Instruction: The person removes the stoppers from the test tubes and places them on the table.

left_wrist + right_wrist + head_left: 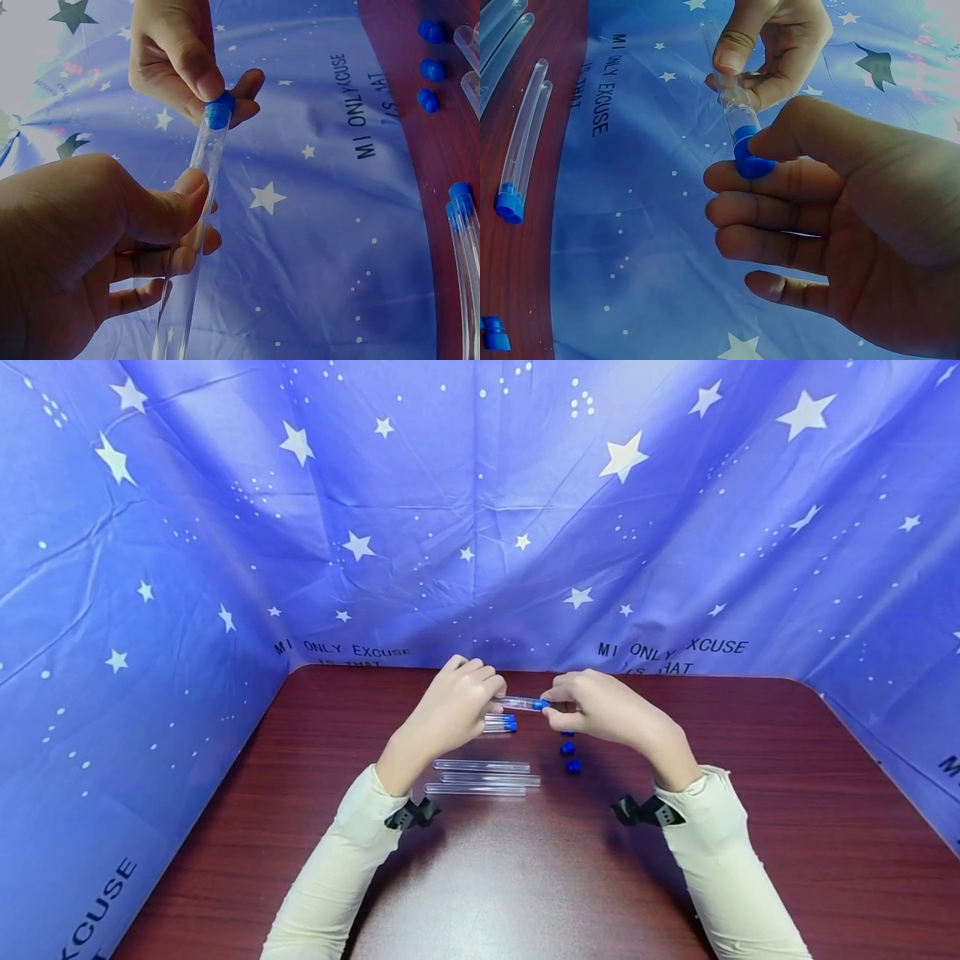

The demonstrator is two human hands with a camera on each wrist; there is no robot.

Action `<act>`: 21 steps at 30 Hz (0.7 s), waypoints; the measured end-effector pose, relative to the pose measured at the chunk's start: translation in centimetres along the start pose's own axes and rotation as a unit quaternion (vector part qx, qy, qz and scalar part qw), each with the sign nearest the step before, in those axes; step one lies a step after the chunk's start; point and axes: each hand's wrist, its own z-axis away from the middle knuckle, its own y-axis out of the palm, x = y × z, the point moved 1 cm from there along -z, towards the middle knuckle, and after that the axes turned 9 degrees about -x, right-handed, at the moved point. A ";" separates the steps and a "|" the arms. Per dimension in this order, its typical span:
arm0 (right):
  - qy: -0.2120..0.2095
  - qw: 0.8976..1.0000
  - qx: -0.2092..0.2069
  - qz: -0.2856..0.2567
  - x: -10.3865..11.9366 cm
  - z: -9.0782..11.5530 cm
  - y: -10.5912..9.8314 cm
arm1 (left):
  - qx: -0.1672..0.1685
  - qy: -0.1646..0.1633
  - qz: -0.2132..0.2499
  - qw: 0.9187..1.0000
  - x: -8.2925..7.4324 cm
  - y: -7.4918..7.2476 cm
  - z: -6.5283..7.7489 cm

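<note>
My left hand (461,702) grips a clear test tube (196,225) around its middle, between thumb and fingers. A blue cap (219,111) sits at the tube's mouth. My right hand (600,706) pinches that cap between thumb and index finger, its other fingers extended in the right wrist view. The tube is held above the far part of the table, roughly level in the head view. Just below my left hand lie two capped tubes (523,161), partly hidden by it in the head view.
Three uncapped tubes (483,778) lie side by side nearer the front of the dark red table (480,877). Three loose blue caps (432,70) form a row to their right, one partly hidden under my right hand in the head view. Behind stands a blue star-patterned cloth (480,527).
</note>
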 end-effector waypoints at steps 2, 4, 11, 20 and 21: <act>-0.005 1.000 -0.004 0.004 0.0 0.0 0.0 | -0.003 0.003 -0.006 1.000 0.0 0.0 0.0; -0.010 1.000 -0.008 0.009 0.0 0.0 0.1 | -0.005 0.006 -0.014 1.000 0.0 0.0 0.0; -0.026 0.999 -0.022 0.017 0.2 0.0 0.1 | -0.012 0.012 -0.028 0.999 0.0 -0.1 0.0; -0.053 0.997 -0.045 0.032 0.5 0.0 0.1 | -0.014 0.019 -0.033 0.999 0.0 -0.2 0.0; -0.059 0.997 -0.050 0.033 0.5 0.0 0.1 | -0.015 0.021 -0.035 0.999 0.0 -0.2 0.0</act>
